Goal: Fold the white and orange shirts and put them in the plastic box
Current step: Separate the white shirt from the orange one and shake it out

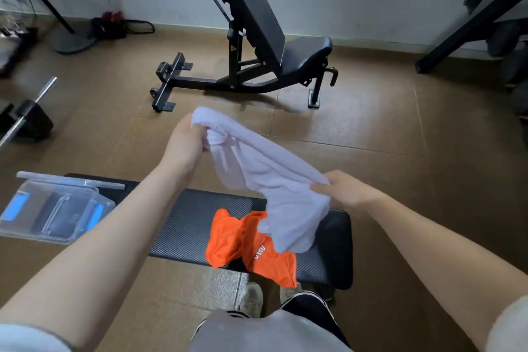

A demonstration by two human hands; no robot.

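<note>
I hold the white shirt (265,177) in the air above the flat black bench (188,228). My left hand (184,146) is shut on one bunched end of it, up and to the left. My right hand (345,187) pinches its lower right edge. The rest of the shirt hangs down and partly covers the orange shirt (231,240), which lies crumpled on the bench pad. The clear plastic box (54,211) with blue latches stands open on the left end of the bench, its lid (68,180) behind it.
An adjustable black weight bench (257,46) stands on the brown tiled floor ahead. A barbell end with a dumbbell (28,114) lies at the left. A rack frame (471,23) is at the right. My shoes (251,298) are near the bench's front edge.
</note>
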